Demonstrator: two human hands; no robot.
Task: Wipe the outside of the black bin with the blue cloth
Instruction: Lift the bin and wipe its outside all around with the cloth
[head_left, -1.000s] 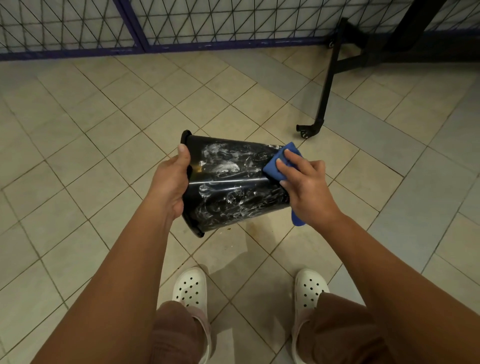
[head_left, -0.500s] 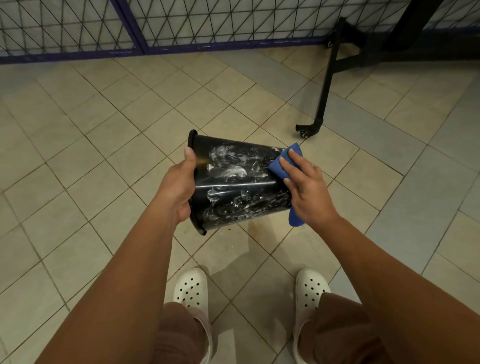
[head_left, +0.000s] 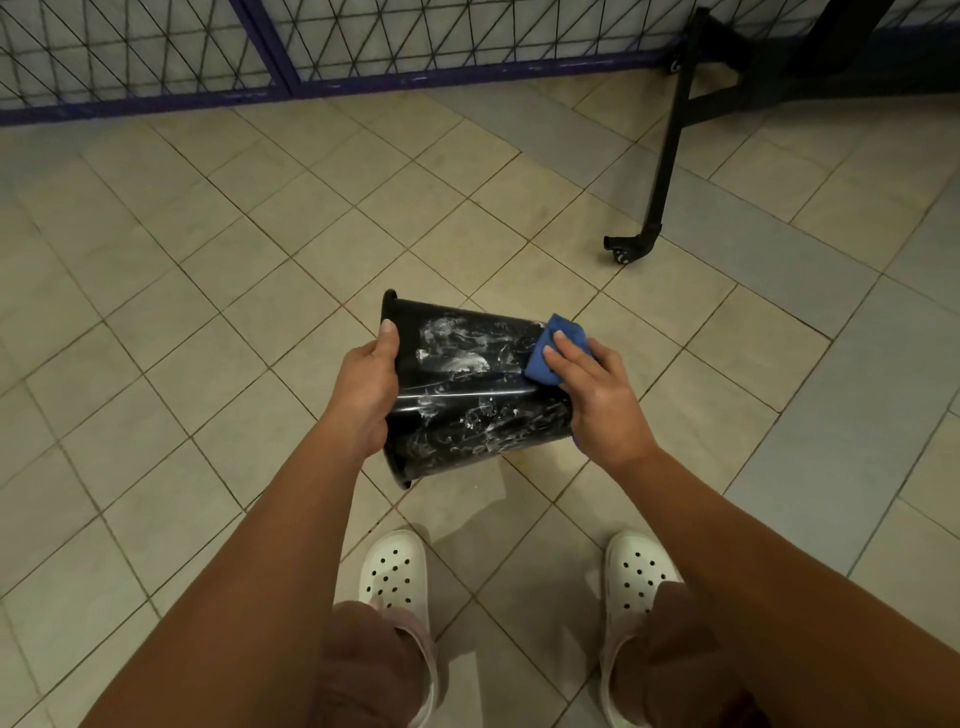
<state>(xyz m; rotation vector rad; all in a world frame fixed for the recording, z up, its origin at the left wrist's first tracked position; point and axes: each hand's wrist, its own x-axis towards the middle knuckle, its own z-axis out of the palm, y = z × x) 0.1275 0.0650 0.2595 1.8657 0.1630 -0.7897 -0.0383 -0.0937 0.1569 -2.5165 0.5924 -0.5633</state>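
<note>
below, nearest to us, two white perforated clogs (head_left: 393, 577) stand on the tiled floor (head_left: 208, 312), with brown trouser hems over them. we hold the black bin (head_left: 467, 415) in the air above our feet, tipped on its side, its open mouth to our left and its narrower base to our right. our left hand (head_left: 363, 395) grips the rim, the thumb lying along the outer wall; the other fingers are hidden from us. white smears streak the glossy wall between our two hands. our right hand (head_left: 597, 400) cups the blue cloth (head_left: 545, 358) against the upper wall near the base, fingers bent over the folded cloth and holding it pressed to the plastic; a sliver of blue also shows under the heel of that hand. further off on our right, a black metal leg (head_left: 667, 156) slants down to a small caster (head_left: 621, 254) on a band of grey tiles. at the far edge of the floor runs a wire mesh fence (head_left: 156, 47) in a purple frame.
</note>
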